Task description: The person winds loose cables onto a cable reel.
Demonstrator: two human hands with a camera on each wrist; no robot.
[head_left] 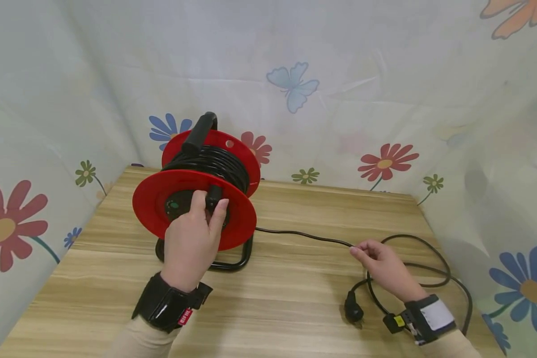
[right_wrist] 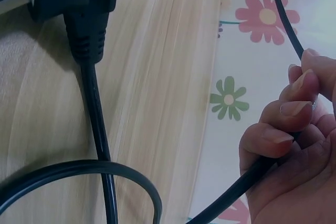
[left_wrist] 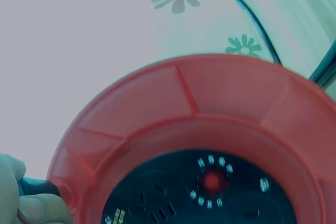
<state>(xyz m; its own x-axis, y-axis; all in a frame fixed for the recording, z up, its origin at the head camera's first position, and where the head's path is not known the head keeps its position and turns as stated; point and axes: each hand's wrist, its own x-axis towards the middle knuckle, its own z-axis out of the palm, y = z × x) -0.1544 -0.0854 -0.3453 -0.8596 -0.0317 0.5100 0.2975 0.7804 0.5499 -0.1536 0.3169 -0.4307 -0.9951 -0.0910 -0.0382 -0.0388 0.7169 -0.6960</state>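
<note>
On the left of the table stands a red cable reel [head_left: 149,201] with black cord [head_left: 215,161] wound round its drum. My left hand [head_left: 192,243] grips the black crank knob [head_left: 214,195] on the reel's front disc; in the left wrist view the fingers close round that knob [left_wrist: 39,187] at the disc's edge. To the right, my right hand [head_left: 385,266] holds the power cable [head_left: 302,233] that runs out from the reel. Its fingers [right_wrist: 268,140] curl round the cable in the right wrist view. The cable's plug [head_left: 353,309] lies on the table beside this hand.
Loose loops of cable [head_left: 429,241] lie on the right part of the wooden table [head_left: 291,308]. The reel has a black carrying handle [head_left: 199,133] on top and a black tube stand [head_left: 232,266] below. A flower-printed curtain [head_left: 385,64] hangs behind and at both sides.
</note>
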